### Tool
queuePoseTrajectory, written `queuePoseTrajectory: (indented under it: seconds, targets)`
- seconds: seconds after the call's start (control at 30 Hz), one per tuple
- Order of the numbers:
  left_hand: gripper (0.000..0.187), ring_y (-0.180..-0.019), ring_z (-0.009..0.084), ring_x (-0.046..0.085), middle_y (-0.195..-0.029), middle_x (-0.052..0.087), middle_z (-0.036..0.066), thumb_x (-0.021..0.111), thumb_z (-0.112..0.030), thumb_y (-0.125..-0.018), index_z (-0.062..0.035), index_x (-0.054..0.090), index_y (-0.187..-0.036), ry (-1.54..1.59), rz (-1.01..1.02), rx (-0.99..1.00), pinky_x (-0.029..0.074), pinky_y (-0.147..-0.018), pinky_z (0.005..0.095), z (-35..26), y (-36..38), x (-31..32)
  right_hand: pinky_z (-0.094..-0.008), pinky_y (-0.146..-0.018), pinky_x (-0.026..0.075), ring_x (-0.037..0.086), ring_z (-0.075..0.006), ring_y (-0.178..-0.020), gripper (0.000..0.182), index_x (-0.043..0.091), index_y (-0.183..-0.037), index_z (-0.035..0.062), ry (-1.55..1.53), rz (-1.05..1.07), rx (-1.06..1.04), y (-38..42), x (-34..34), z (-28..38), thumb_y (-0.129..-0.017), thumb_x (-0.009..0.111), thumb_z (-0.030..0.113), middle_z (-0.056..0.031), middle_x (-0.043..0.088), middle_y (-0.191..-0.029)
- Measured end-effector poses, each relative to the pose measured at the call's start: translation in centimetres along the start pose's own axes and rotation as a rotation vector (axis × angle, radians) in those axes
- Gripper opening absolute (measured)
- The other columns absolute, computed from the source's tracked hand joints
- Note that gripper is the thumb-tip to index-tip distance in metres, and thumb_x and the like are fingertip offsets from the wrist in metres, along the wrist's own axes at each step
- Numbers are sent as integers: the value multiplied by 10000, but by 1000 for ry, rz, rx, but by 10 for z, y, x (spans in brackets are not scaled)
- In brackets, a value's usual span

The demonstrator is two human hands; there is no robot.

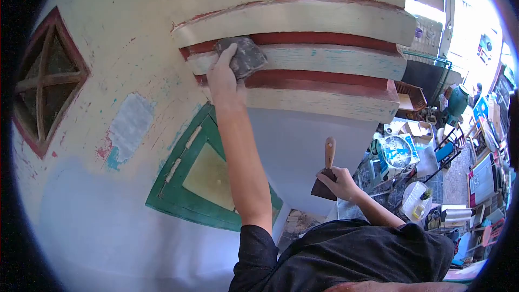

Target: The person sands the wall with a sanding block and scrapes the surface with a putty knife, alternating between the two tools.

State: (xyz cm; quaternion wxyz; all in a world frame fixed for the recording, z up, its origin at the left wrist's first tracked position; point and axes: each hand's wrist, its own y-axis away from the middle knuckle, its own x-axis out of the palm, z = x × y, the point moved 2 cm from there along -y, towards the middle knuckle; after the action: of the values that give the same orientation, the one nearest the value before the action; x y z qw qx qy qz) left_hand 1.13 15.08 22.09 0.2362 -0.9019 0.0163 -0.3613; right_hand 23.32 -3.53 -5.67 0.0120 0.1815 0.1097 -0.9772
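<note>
- Cream-painted ledges (335,60), three in number, run from left to right across the far part of the scene, their edges scraped and the middle one streaked with turquoise.
- Two broad red bands (335,39) fill the recesses between them, and one thin, ragged red line runs above.
- Two hands are in view, each with one object.
- Left hand (223,75): clamped on one dark grey block (247,58), its thumb laid along the near face. The block lies on the far side of the hand and to its right, over the left end of the middle ledge; whether it touches the paint I cannot tell.
- Right hand (344,184): closed around one putty knife (330,151), gripping it by the blade end. The smooth wooden handle stands up past the fingers; the flat, flared blade sticks out to the left.
- The block is squarish and smeared with pale dust.
- One diamond-shaped window (54,80) is at far left, with a red frame and crossed bars making four openings.
- One rough grey patch (131,128) marks the chipped plaster wall (108,205).
- One green frame (162,199) surrounds a pale, flat panel.
- One rounded green urn (458,100) stands far right.
</note>
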Motion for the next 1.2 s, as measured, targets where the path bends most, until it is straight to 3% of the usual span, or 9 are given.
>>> queuePoseTrajectory:
  seconds: [0.3, 0.4, 0.67, 0.77, 0.83, 1.0, 1.07, 1.17, 1.2]
  targets:
    - [202, -930, 237, 721, -1071, 712, 128, 674, -19, -908, 58, 665, -1094, 81, 18, -85, 613, -830, 373, -5, 3, 1, -344, -647, 541, 664, -166, -694, 296, 688, -1022, -88, 22, 83, 60, -15, 7, 33, -1008, 662, 206, -134, 712, -788]
    - [224, -937, 235, 721, -1071, 709, 132, 679, -22, -901, 67, 662, -1105, 102, -87, -73, 606, -823, 364, 0, 3, 3, -341, -646, 539, 661, -163, -691, 300, 688, -1019, -86, -14, 40, 44, -7, 4, 26, -1006, 667, 212, -132, 709, -783]
    - [201, -874, 204, 714, -1062, 713, 119, 649, -68, -938, 45, 689, -1099, -87, -456, 276, 602, -750, 352, -15, 20, -8, -325, -658, 536, 654, -138, -696, 287, 689, -1002, -81, -55, -123, 84, 9, -25, 6, -986, 693, 206, -104, 698, -766]
    - [212, -847, 206, 717, -1034, 717, 111, 642, -81, -954, 55, 691, -1109, -132, -343, 374, 606, -727, 359, -13, 35, -6, -319, -662, 541, 656, -123, -716, 251, 699, -996, -64, -108, -182, 193, 9, -29, 22, -970, 707, 186, -78, 708, -796]
    - [218, -846, 195, 711, -1032, 717, 106, 642, -84, -960, 60, 692, -1117, -192, -357, 346, 601, -720, 350, -15, 50, -5, -312, -679, 546, 667, -121, -748, 217, 714, -979, -51, -196, -268, -3, -7, -26, 51, -951, 722, 164, -61, 719, -825]
    - [223, -838, 157, 687, -1034, 719, 88, 646, -86, -971, 63, 695, -1128, -344, -382, 387, 577, -707, 314, -11, 71, -47, -289, -739, 543, 677, -124, -884, 173, 589, -1043, -16, -403, -154, -106, -44, 0, 112, -951, 681, 97, -80, 729, -961]
    - [211, -838, 134, 668, -1025, 720, 77, 652, -85, -975, 55, 701, -1124, -399, -446, 374, 557, -717, 293, -15, 86, -57, -280, -871, 502, 654, -127, -976, 175, 507, -1114, 25, -516, -137, -195, -56, 8, 135, -972, 609, 32, -45, 670, -1013]
    - [215, -850, 127, 661, -1014, 719, 69, 653, -89, -980, 57, 702, -1131, -363, -468, 349, 553, -742, 298, -22, 100, -70, -295, -758, 516, 654, -147, -926, 130, 475, -1072, 43, -680, -307, -256, -78, 11, 172, -1004, 558, 116, -61, 619, -918]
    - [215, -850, 127, 661, -1014, 719, 69, 653, -89, -980, 57, 702, -1131, -364, -482, 360, 553, -742, 298, -22, 102, -74, -294, -732, 501, 636, -151, -898, 189, 454, -1106, 42, -622, -250, -411, -94, 4, 171, -1053, 519, 211, -51, 570, -898]
